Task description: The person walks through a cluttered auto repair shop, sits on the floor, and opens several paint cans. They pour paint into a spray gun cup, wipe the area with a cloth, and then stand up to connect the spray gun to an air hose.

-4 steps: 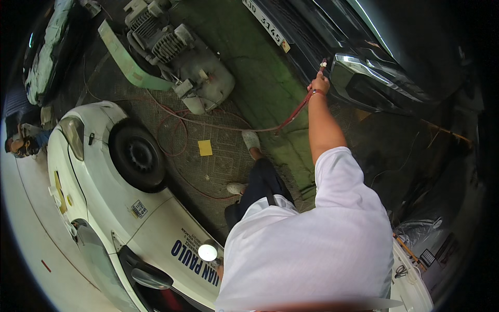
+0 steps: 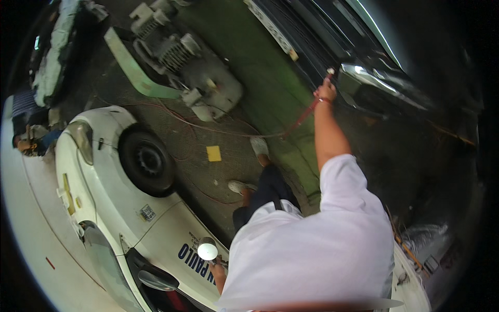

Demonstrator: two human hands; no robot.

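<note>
My right hand (image 2: 326, 92) is stretched out far ahead, closed around the nozzle end of a thin red hose (image 2: 299, 120). The nozzle tip sits at the headlight (image 2: 374, 86) of a black car (image 2: 332, 36). The hose trails back across the floor to the left. My left hand (image 2: 219, 271) is low beside my white shirt and mostly hidden by it. Just above it is a small white round object (image 2: 207, 251), next to the white car's side mirror (image 2: 158, 280). Whether the hand holds it is unclear.
A white car (image 2: 104, 208) with a dark front wheel (image 2: 148, 161) fills the lower left. A grey air compressor (image 2: 197, 73) stands on the floor ahead. A yellow square (image 2: 213, 153) lies near my feet. A person (image 2: 31, 138) crouches at the far left.
</note>
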